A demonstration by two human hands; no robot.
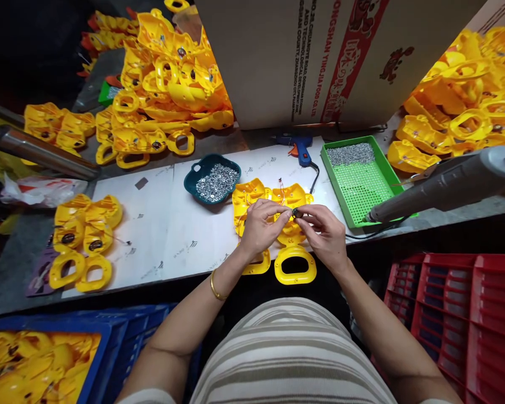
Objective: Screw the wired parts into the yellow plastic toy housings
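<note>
My right hand (326, 235) pinches a small black part (295, 212) between thumb and fingertips. Its kind is too small to make out. My left hand (261, 224) meets it from the other side, thumb and forefinger closed at the part's edge; what they grip is hidden. Directly beneath the hands lies a yellow plastic shell (292, 238) with an oval handle (295, 279) toward my body. Beside it, partly under my left hand, is another yellow shell (249, 192). Thin red wires (280, 193) run over the shells.
A dark teal bowl (189, 182) of small metal pieces, a blue glue gun (303, 152) and a green tray (349, 216) surround the shells. A grey power tool (446, 185) juts in from the right. Yellow shells (86, 224) lie left; a carton (269, 67) stands behind.
</note>
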